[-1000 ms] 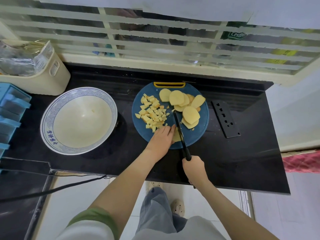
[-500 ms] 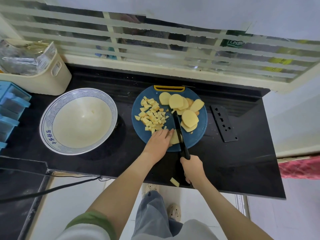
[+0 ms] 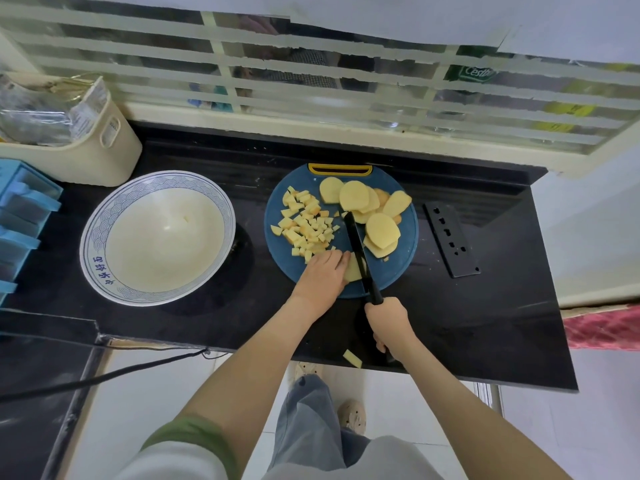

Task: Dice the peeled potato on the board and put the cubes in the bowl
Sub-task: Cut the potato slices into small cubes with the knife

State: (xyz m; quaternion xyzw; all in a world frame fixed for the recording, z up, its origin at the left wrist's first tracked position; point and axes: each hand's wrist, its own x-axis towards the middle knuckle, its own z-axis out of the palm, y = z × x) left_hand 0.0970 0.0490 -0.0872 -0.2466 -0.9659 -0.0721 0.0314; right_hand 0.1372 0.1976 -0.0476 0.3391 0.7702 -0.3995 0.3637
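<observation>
Head view: I logged dicing as partway done. Left hand (image 3: 323, 275) lay flat, fingers (image 3: 341, 259) pressed together on a potato slice (image 3: 354, 270) on the board (image 3: 398, 271). Right hand (image 3: 389, 322) gripped the knife (image 3: 356, 244), blade just right of those fingertips. Cubes (image 3: 304, 223) sat just beyond them, bowl (image 3: 104, 216) well to their left. Next, I judged: further cuts, fingertips kept clear.

Single head-worn wide-angle view, looking forward and steeply down, close above the black counter (image 3: 485, 323), round cutting board (image 3: 391, 271) near centre frame; barred window (image 3: 311, 81) across the top edge
</observation>
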